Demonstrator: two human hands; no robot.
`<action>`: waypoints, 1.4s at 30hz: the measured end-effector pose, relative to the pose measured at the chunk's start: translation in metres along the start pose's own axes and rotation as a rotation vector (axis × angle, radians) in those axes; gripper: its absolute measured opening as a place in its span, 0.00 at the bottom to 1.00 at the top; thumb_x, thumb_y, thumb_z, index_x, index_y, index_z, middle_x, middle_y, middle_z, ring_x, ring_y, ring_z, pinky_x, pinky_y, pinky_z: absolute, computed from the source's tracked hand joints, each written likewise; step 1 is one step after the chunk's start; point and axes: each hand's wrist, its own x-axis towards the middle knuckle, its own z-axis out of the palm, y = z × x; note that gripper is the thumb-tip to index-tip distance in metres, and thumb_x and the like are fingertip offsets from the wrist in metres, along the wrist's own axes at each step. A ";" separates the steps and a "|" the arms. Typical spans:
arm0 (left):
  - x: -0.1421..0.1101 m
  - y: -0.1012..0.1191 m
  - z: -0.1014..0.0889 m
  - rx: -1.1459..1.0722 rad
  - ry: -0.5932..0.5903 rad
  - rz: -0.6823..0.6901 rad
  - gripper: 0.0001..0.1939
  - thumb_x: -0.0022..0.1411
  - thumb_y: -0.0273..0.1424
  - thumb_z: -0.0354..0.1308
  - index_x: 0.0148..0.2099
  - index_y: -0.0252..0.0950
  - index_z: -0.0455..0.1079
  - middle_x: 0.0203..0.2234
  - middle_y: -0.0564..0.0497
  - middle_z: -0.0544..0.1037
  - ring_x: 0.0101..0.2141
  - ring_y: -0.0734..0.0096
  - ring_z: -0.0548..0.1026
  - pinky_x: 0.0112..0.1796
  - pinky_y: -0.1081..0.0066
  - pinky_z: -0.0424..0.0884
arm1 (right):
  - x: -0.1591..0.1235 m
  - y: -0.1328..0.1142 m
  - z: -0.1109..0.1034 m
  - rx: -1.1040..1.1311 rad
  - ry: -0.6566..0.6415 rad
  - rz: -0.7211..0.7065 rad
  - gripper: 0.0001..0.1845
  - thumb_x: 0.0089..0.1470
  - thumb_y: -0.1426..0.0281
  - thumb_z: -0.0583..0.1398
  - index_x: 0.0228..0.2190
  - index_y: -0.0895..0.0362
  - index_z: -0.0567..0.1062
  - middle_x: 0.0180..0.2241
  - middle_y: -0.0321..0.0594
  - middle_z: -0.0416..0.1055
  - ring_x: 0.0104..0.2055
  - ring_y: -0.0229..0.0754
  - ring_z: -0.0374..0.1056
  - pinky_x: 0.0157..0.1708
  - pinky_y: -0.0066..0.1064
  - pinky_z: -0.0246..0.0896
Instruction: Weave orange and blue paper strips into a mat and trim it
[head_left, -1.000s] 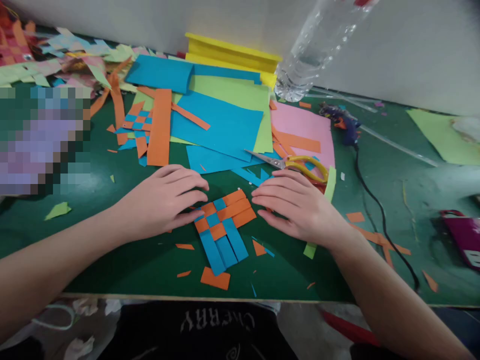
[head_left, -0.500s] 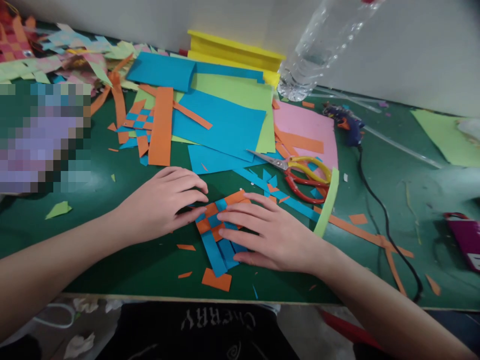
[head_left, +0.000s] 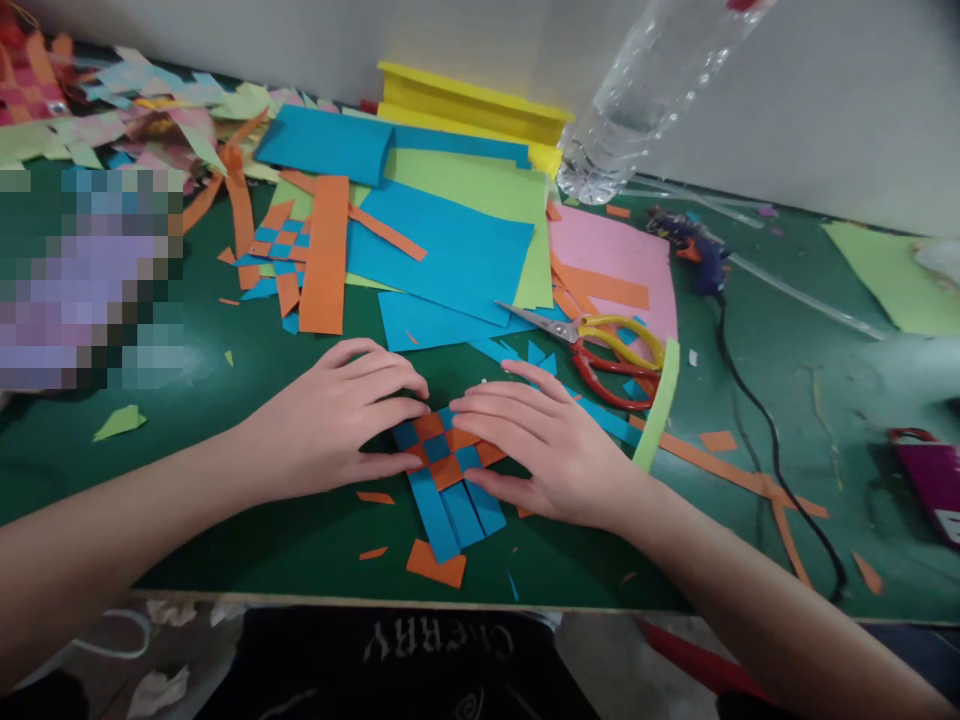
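A small woven paper mat (head_left: pixel 438 450) of orange and blue strips lies between my two hands on the green tabletop. Three long blue strip ends reach from it toward the front edge. At the mat's left side, my left hand (head_left: pixel 349 425) rests with fingers slightly bent and apart, thumb tip at the orange edge. Over the upper right part lies my right hand (head_left: pixel 544 440), its fingers spread and touching the weave, thumb at the lower right. Neither hand is closed round the mat. The right fingers hide part of its right side.
Scissors (head_left: pixel 600 345) with red and yellow handles lie beyond my right hand. Behind are blue sheets (head_left: pixel 442 245), an orange strip (head_left: pixel 324 255), a water bottle (head_left: pixel 622 110) and a corded glue gun (head_left: pixel 697 255). Paper scraps (head_left: pixel 436 564) litter the front.
My right hand has shifted up and its fingers have drawn back off the middle of the weave, uncovering more squares and the blue ends. My left hand has moved slightly right.
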 end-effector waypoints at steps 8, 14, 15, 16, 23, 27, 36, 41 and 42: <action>-0.002 -0.009 -0.002 0.037 0.054 -0.002 0.14 0.72 0.41 0.52 0.43 0.37 0.72 0.39 0.49 0.78 0.42 0.62 0.74 0.52 0.59 0.61 | 0.013 0.000 -0.007 0.110 -0.221 0.058 0.29 0.59 0.54 0.61 0.53 0.61 0.72 0.55 0.46 0.74 0.61 0.47 0.66 0.70 0.50 0.41; 0.000 -0.009 -0.007 0.052 0.071 0.026 0.17 0.75 0.38 0.48 0.37 0.39 0.72 0.31 0.55 0.78 0.35 0.71 0.74 0.55 0.62 0.58 | 0.030 0.004 -0.011 0.185 -0.358 0.014 0.30 0.56 0.55 0.64 0.54 0.61 0.72 0.55 0.47 0.74 0.62 0.48 0.63 0.70 0.51 0.39; 0.001 -0.009 -0.007 0.066 0.080 0.024 0.17 0.75 0.37 0.48 0.36 0.39 0.73 0.31 0.55 0.78 0.35 0.71 0.74 0.55 0.62 0.58 | 0.032 0.005 -0.012 0.187 -0.361 0.007 0.29 0.56 0.56 0.65 0.53 0.61 0.72 0.54 0.47 0.74 0.61 0.48 0.64 0.69 0.51 0.40; 0.000 -0.009 -0.007 0.080 0.092 0.024 0.17 0.75 0.37 0.48 0.36 0.39 0.73 0.31 0.55 0.79 0.35 0.71 0.74 0.55 0.62 0.59 | 0.035 0.005 -0.013 0.189 -0.358 0.004 0.28 0.56 0.57 0.65 0.52 0.61 0.72 0.53 0.47 0.75 0.60 0.48 0.65 0.68 0.51 0.42; 0.000 -0.011 -0.006 0.111 0.132 -0.026 0.15 0.74 0.34 0.48 0.37 0.39 0.73 0.30 0.54 0.80 0.34 0.68 0.74 0.53 0.59 0.60 | 0.043 0.007 -0.016 0.203 -0.355 0.006 0.28 0.54 0.58 0.67 0.51 0.61 0.72 0.49 0.45 0.76 0.55 0.46 0.68 0.66 0.49 0.45; 0.002 -0.012 -0.008 0.125 0.108 -0.019 0.16 0.74 0.32 0.48 0.35 0.39 0.73 0.30 0.55 0.80 0.33 0.69 0.75 0.53 0.60 0.60 | 0.044 0.008 -0.013 0.205 -0.380 -0.020 0.31 0.52 0.57 0.68 0.52 0.59 0.71 0.50 0.45 0.76 0.55 0.47 0.68 0.67 0.49 0.43; 0.001 -0.013 -0.008 0.149 0.147 -0.035 0.13 0.73 0.32 0.50 0.37 0.37 0.73 0.30 0.53 0.80 0.33 0.68 0.76 0.52 0.61 0.61 | 0.046 0.015 -0.012 0.177 -0.327 0.050 0.26 0.58 0.60 0.64 0.53 0.59 0.70 0.53 0.47 0.73 0.58 0.48 0.66 0.66 0.50 0.44; 0.001 -0.013 -0.005 0.141 0.123 -0.018 0.13 0.74 0.33 0.49 0.43 0.37 0.75 0.33 0.52 0.81 0.35 0.67 0.77 0.51 0.59 0.62 | 0.041 0.019 -0.005 0.208 -0.236 0.136 0.29 0.56 0.55 0.65 0.53 0.58 0.70 0.54 0.46 0.74 0.58 0.49 0.67 0.66 0.51 0.45; 0.001 -0.014 -0.004 0.137 0.114 -0.014 0.13 0.74 0.34 0.49 0.44 0.37 0.75 0.33 0.52 0.81 0.35 0.67 0.77 0.51 0.59 0.62 | 0.040 0.020 -0.003 0.212 -0.193 0.153 0.26 0.58 0.56 0.64 0.52 0.58 0.71 0.52 0.46 0.75 0.57 0.48 0.68 0.65 0.50 0.46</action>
